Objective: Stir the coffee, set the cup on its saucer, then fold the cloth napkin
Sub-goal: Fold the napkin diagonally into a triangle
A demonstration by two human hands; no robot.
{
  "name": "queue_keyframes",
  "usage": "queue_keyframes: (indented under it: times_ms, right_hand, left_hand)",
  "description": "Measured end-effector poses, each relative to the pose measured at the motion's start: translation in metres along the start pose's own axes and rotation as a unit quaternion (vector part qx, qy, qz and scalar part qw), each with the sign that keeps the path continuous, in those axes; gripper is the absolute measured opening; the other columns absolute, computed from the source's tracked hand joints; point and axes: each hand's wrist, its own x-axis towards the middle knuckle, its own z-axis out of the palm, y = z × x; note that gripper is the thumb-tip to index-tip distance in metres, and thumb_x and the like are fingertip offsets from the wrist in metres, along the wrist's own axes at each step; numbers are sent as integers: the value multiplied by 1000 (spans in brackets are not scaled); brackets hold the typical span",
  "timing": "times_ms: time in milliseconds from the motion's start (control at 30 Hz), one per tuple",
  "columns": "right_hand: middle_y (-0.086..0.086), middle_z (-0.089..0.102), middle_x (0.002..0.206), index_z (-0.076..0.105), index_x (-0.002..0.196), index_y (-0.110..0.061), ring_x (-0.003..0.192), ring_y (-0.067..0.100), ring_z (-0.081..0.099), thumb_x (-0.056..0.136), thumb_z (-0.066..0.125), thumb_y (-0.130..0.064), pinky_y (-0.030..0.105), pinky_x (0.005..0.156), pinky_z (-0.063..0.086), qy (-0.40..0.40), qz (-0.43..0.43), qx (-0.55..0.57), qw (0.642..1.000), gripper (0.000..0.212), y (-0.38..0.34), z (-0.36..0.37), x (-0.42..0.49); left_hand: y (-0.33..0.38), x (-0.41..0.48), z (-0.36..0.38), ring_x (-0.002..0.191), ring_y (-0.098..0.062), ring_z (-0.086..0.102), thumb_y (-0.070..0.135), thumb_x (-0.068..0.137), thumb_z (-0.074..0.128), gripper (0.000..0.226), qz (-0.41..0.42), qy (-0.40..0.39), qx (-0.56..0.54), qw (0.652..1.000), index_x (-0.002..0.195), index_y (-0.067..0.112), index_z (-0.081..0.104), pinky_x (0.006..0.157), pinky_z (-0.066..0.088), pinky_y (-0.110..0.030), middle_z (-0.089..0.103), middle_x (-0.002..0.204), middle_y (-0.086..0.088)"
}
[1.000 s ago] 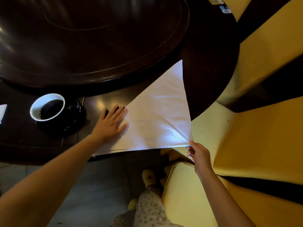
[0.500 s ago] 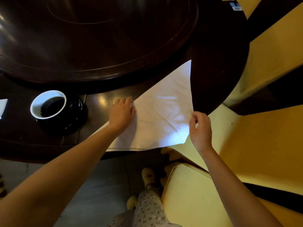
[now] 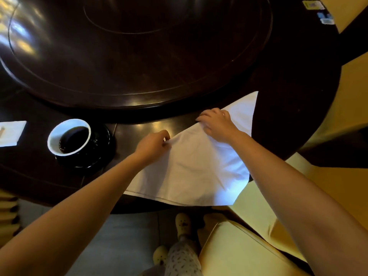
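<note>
A white cloth napkin (image 3: 191, 172), folded into a triangle, lies at the near edge of the dark wooden table (image 3: 288, 116), with its lower corner hanging over the edge. My left hand (image 3: 153, 145) pinches the napkin's left edge. My right hand (image 3: 217, 124) grips a fold of the cloth further right and up, and a raised crease runs between the two hands. To the left, a cup with a white inside and dark coffee (image 3: 68, 137) stands on its black saucer (image 3: 99, 154).
A large raised turntable (image 3: 139, 48) fills the middle of the table behind the napkin. A white paper packet (image 3: 11, 132) lies at the far left. Yellow-covered chairs (image 3: 249, 251) stand to the right and below. My legs and slippers (image 3: 182, 224) show under the table edge.
My right hand has carried the napkin's lower right corner up and left across the cloth. My left hand went from pressing flat to pinching the left edge.
</note>
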Motion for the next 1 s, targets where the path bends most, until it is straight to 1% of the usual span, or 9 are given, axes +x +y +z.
queue_keyframes:
  times_ms: [167,333,467,500,567,633,667,767,1000]
  right_hand:
    - [9,58,106,59,99,-13,107,29,43,90,50,-20,40,90,30,-11,65,-7,998,14,34,-18,10]
    - [10,56,102,56,94,-12,105,31,41,86,51,-18,41,89,28,-20,140,23,990,11,77,-24,2]
    - [19,53,111,54,107,-4,110,37,42,84,51,-13,46,96,27,74,251,-47,964,25,93,-20,-3]
    - [22,53,113,53,111,-2,110,39,44,83,50,-13,46,97,27,99,246,-49,963,30,87,-17,-2]
    - [21,60,114,56,114,-2,107,39,53,82,43,-17,43,96,36,113,123,-28,986,38,61,-5,5]
    - [20,61,122,57,120,-1,113,36,57,85,36,-21,46,99,42,63,-19,1,998,46,30,13,5]
    - [17,53,134,49,130,-3,125,32,49,88,30,-25,45,105,36,15,-45,11,999,51,18,19,1]
    - [2,14,157,12,147,-16,145,18,9,92,10,-43,37,116,3,-39,-18,5,999,62,21,26,-14]
    - [-1,10,158,10,148,-20,145,19,5,88,2,-53,43,116,3,-13,108,-32,994,69,113,14,-26]
  left_hand:
    - [5,29,-6,98,-30,58,19,90,54,24,22,40,3,999,112,11,61,82,49,-37,63,110,-13]
    - [26,48,7,95,-30,51,13,91,51,28,112,128,68,983,118,9,57,79,39,-31,58,108,-12]
    - [39,53,24,110,-33,50,16,89,57,42,139,180,122,966,130,9,48,98,38,-41,55,122,-15]
    - [44,54,28,117,-34,49,18,91,56,43,149,185,119,964,132,9,47,105,34,-43,55,127,-16]
    - [58,57,41,127,-33,45,22,96,46,40,172,168,94,966,133,8,48,112,22,-42,52,134,-16]
    - [68,58,52,136,-30,33,31,98,28,47,152,126,68,978,138,10,41,114,13,-40,42,144,-14]
    - [69,58,58,141,-27,22,36,97,19,53,127,108,68,984,143,13,32,116,8,-39,31,151,-10]
    - [62,55,69,144,-16,-8,45,94,3,59,76,84,114,987,148,23,6,117,-6,-41,1,157,1]
    - [66,53,66,142,-12,-16,48,94,4,58,43,69,112,990,148,27,-3,117,-9,-43,-7,157,5]
